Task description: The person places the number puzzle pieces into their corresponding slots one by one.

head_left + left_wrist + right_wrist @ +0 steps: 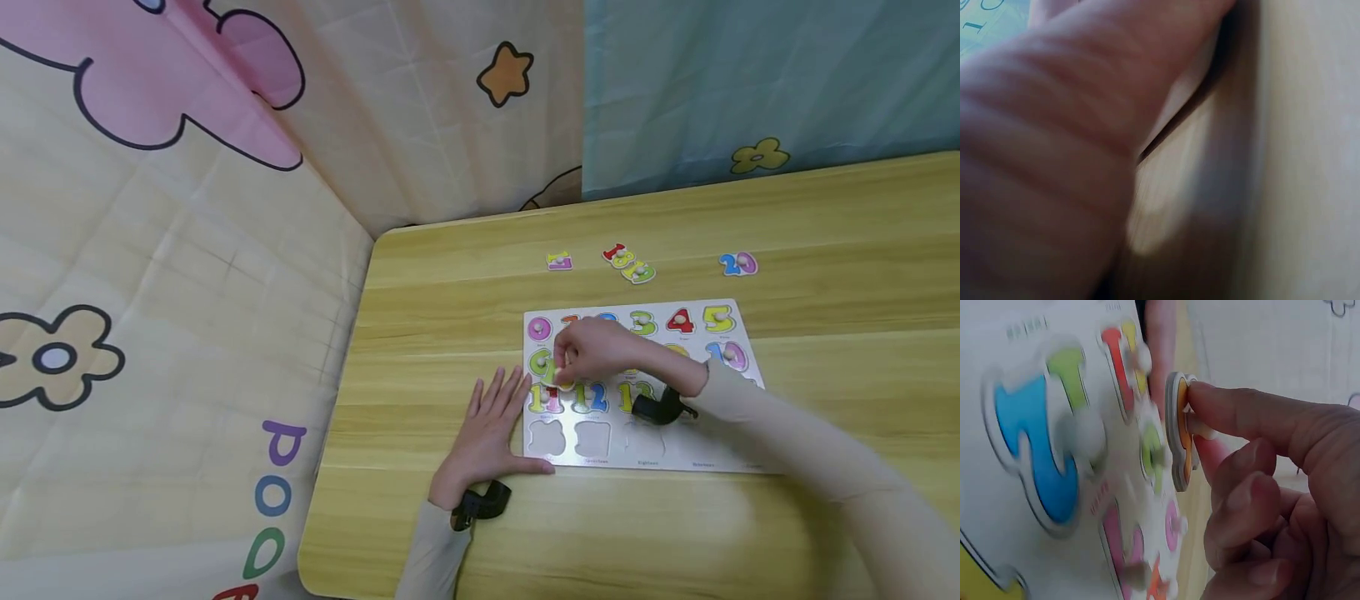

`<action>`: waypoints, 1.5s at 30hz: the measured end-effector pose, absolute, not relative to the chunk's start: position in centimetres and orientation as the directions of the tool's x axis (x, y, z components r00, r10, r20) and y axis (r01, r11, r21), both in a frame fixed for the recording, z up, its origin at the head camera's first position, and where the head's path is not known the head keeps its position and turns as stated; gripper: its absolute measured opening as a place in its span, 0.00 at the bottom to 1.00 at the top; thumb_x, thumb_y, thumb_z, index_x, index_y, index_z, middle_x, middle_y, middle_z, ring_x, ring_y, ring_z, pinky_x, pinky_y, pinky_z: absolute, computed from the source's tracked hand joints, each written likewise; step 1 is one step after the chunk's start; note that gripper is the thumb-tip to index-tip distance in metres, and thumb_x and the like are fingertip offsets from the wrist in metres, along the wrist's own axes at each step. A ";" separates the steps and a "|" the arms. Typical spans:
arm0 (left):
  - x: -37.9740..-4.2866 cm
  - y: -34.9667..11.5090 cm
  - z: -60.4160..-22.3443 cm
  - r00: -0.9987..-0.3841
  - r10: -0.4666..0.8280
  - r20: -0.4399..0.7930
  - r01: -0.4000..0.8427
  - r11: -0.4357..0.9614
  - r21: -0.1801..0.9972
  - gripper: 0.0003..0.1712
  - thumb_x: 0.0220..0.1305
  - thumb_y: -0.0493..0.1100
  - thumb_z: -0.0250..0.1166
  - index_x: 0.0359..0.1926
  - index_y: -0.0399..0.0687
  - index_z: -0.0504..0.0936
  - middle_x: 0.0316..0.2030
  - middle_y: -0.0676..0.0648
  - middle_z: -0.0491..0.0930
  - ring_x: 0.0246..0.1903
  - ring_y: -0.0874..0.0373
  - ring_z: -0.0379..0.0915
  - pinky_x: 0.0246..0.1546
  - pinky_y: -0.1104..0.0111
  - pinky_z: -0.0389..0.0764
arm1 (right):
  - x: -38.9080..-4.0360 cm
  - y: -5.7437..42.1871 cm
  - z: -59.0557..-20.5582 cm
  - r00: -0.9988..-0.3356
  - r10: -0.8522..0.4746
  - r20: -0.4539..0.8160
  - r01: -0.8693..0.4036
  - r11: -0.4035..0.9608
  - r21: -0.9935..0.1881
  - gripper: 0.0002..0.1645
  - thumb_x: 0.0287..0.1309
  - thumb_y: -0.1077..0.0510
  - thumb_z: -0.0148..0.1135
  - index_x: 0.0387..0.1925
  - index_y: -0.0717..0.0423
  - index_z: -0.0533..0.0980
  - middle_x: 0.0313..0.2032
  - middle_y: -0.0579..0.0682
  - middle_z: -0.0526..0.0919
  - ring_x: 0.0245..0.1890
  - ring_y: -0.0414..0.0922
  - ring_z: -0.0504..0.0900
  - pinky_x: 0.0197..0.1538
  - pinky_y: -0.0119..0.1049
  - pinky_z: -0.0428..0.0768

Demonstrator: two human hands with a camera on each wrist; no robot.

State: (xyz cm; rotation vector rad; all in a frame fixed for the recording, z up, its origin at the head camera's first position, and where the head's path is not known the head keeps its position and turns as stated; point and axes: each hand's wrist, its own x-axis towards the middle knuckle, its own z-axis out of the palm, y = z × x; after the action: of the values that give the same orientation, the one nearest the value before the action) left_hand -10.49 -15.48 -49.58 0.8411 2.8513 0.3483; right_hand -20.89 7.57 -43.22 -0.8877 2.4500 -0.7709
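My right hand (596, 346) hovers over the left part of a white number puzzle board (682, 457). In the right wrist view, its thumb and finger pinch a number puzzle piece (1175, 431) with an orange face, held on edge above the board; which number it is cannot be read. Colourful knobbed numbers fill the upper rows, while two bare recesses show at the bottom left. My left hand (486, 433) lies flat with fingers spread, fingertips at the board's left edge and thumb along its lower edge. The left wrist view is mostly blurred skin.
Behind the board on the wooden table (450, 300) lie loose number pieces: a yellow and purple one (559, 262), a red and yellow one touching a green one (639, 272), and a 20 (738, 264). Printed curtains (420, 100) hang along the table's back and left.
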 end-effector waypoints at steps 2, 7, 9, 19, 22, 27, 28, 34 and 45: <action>-10.5 -15.5 -49.6 -0.831 0.551 -0.071 0.517 0.814 0.264 0.71 0.41 0.78 0.64 0.75 0.50 0.38 0.74 0.49 0.34 0.72 0.50 0.24 0.68 0.52 0.29 | -19.2 7.0 -43.4 -0.671 -0.716 -0.194 -0.491 0.624 -0.608 0.12 0.47 0.49 0.72 0.21 0.45 0.76 0.16 0.39 0.71 0.18 0.37 0.69 0.22 0.31 0.64; -10.5 -15.6 -49.6 -0.828 0.557 -0.063 0.522 0.807 0.275 0.71 0.42 0.77 0.64 0.75 0.49 0.39 0.74 0.48 0.35 0.72 0.50 0.24 0.68 0.52 0.29 | -16.2 5.8 -44.3 -0.619 -0.763 -0.188 -0.557 0.595 -0.580 0.14 0.45 0.48 0.73 0.18 0.42 0.74 0.15 0.36 0.69 0.19 0.36 0.67 0.23 0.31 0.62; -10.5 -15.6 -49.6 -0.828 0.557 -0.065 0.521 0.807 0.278 0.71 0.42 0.77 0.64 0.75 0.50 0.39 0.74 0.49 0.34 0.72 0.50 0.24 0.68 0.52 0.29 | -15.5 5.5 -44.5 -0.611 -0.772 -0.178 -0.571 0.585 -0.576 0.14 0.45 0.49 0.73 0.18 0.42 0.73 0.15 0.36 0.69 0.19 0.36 0.67 0.23 0.31 0.63; -10.3 -15.5 -49.5 -0.829 0.553 -0.084 0.516 0.814 0.269 0.70 0.43 0.77 0.64 0.75 0.50 0.38 0.74 0.49 0.33 0.71 0.52 0.22 0.68 0.53 0.28 | -14.5 5.0 -45.1 -0.612 -0.773 -0.169 -0.568 0.578 -0.587 0.13 0.46 0.52 0.73 0.20 0.44 0.74 0.16 0.37 0.69 0.19 0.37 0.67 0.23 0.32 0.65; -10.3 -15.5 -49.5 -0.828 0.554 -0.084 0.517 0.813 0.270 0.71 0.43 0.77 0.64 0.75 0.50 0.38 0.74 0.49 0.33 0.71 0.52 0.23 0.68 0.53 0.27 | -14.5 4.9 -45.2 -0.607 -0.777 -0.164 -0.578 0.574 -0.579 0.13 0.46 0.51 0.73 0.19 0.44 0.74 0.16 0.37 0.69 0.19 0.36 0.67 0.23 0.32 0.65; -10.3 -15.5 -49.4 -0.828 0.557 -0.072 0.521 0.810 0.269 0.70 0.43 0.77 0.64 0.75 0.49 0.39 0.74 0.49 0.34 0.72 0.51 0.24 0.68 0.53 0.28 | -14.5 4.7 -45.0 -0.585 -0.792 -0.174 -0.606 0.570 -0.554 0.14 0.44 0.51 0.73 0.19 0.44 0.74 0.16 0.36 0.69 0.19 0.36 0.67 0.23 0.32 0.65; -10.3 -15.5 -49.4 -0.827 0.557 -0.071 0.522 0.809 0.270 0.70 0.43 0.77 0.64 0.75 0.49 0.39 0.74 0.49 0.34 0.72 0.51 0.24 0.68 0.53 0.29 | -14.5 4.8 -44.9 -0.580 -0.794 -0.183 -0.610 0.572 -0.548 0.14 0.44 0.51 0.74 0.19 0.44 0.74 0.16 0.36 0.69 0.19 0.36 0.67 0.23 0.32 0.65; -10.5 -15.4 -49.6 -0.827 0.557 -0.075 0.520 0.809 0.275 0.70 0.43 0.77 0.63 0.75 0.50 0.38 0.74 0.50 0.33 0.71 0.51 0.23 0.68 0.53 0.28 | -14.5 4.9 -44.5 -0.566 -0.794 -0.222 -0.617 0.586 -0.525 0.14 0.44 0.51 0.74 0.19 0.43 0.74 0.17 0.37 0.69 0.20 0.37 0.67 0.25 0.33 0.66; -10.4 -15.6 -49.4 -0.826 0.559 -0.065 0.526 0.808 0.266 0.69 0.43 0.77 0.63 0.75 0.50 0.39 0.74 0.48 0.34 0.72 0.50 0.25 0.68 0.53 0.29 | -14.4 4.0 -44.8 -0.619 -0.759 -0.204 -0.568 0.611 -0.552 0.13 0.46 0.53 0.74 0.19 0.45 0.74 0.17 0.37 0.71 0.21 0.38 0.69 0.26 0.34 0.68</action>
State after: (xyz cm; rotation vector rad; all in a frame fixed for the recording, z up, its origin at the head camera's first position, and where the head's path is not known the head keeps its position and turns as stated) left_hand -10.40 -15.56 -49.41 0.8607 2.8527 0.3590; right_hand -14.41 4.01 -44.80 -1.0555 2.4180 -0.6186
